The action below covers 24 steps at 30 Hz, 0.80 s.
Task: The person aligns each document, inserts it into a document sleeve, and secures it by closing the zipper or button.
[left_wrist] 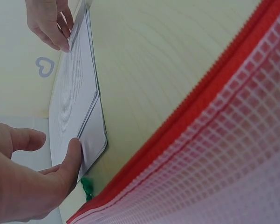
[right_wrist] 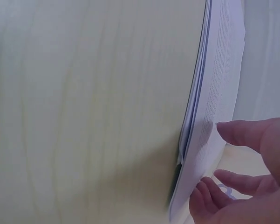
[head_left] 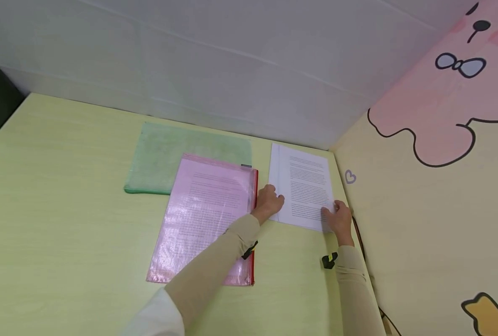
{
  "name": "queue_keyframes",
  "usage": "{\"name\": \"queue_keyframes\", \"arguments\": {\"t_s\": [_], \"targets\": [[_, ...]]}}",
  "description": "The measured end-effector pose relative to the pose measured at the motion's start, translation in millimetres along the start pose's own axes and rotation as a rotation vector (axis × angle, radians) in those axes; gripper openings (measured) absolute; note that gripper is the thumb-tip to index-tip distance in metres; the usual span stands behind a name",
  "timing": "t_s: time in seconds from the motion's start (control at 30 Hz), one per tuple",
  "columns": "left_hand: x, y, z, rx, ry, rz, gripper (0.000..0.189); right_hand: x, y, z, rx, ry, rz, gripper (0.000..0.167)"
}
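A stack of printed white sheets point(head_left: 307, 186) lies at the right end of the table. At its left edge is my left hand point(head_left: 269, 201); in the left wrist view, that hand's fingertips touch the edge while the thumb stands apart. My right hand point(head_left: 339, 220) is at the lower right edge, its thumb over the page and its other fingers along the side. In the right wrist view, the sheets point(right_wrist: 195, 154) show slightly spread layers along their near edge, with the right fingers close against the side.
A pink mesh zip pouch point(head_left: 198, 210) with a red zipper point(left_wrist: 177, 112) and printed paper inside lies under my left forearm. It overlaps a green pouch point(head_left: 156, 158) behind it. A grey wall point(head_left: 215, 70) bounds the back; a cartoon-decorated wall point(head_left: 421, 224) stands close on the right.
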<state>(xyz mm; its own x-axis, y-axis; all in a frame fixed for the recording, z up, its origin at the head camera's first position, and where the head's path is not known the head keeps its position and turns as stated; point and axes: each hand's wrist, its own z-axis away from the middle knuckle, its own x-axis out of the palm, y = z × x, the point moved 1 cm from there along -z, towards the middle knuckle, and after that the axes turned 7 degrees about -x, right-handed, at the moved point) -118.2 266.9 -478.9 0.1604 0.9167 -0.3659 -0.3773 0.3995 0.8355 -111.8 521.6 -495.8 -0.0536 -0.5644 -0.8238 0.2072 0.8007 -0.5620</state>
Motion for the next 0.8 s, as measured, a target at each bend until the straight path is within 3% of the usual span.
{"name": "queue_keyframes", "arguments": {"t_s": [0.2, 0.47, 0.67, 0.8], "targets": [[-3.2, 0.1, -2.1, -0.025, -0.006, 0.008, 0.036, -1, 1, -2.3, 0.019, 0.001, -0.025, 0.059], [-5.5, -1.4, -6.2, -0.037, -0.035, -0.013, 0.025, -3, -4, -0.7, 0.074, 0.021, -0.093, 0.052], [-2.1, -2.0, -9.2, 0.001, -0.058, -0.020, 0.018, -3, -5, 1.7, 0.088, 0.042, -0.113, 0.048], [0.8, -4.6, -11.9, 0.023, -0.039, -0.029, 0.016, -2, -6, 1.9, 0.085, 0.043, -0.159, 0.048]]}}
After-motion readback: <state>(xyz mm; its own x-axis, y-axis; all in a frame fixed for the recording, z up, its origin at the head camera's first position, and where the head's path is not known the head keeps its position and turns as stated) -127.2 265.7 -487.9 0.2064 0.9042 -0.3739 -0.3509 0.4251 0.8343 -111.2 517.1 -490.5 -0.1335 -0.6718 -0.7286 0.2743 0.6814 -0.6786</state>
